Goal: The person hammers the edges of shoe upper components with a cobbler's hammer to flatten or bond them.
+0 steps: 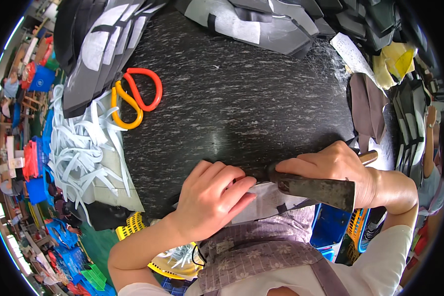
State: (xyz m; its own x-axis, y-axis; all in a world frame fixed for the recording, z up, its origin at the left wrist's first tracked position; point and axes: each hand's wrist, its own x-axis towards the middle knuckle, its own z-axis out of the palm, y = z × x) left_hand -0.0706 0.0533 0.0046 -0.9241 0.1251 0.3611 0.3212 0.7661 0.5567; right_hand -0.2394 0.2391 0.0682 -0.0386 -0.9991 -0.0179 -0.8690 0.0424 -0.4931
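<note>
My right hand [335,163] is closed round a hammer; its wooden handle [368,157] sticks out behind the knuckles. The worn metal head [320,191] hangs at the table's near edge, tilted, its rounded end towards my left hand. Beside it my left hand [214,197] is closed, with bent fingers and thumb pressing a flat grey-and-black panel [261,204] at that edge. My fingers hide part of the panel, and its lower side hangs over towards my apron.
Scissors with red and orange handles [144,90] lie at the left, by a heap of pale strips [91,148]. Stacked dark panels [101,54] stand at the back left, more [251,29] at the back. A brown piece [367,108] lies right. Blue bins [330,224] stand below.
</note>
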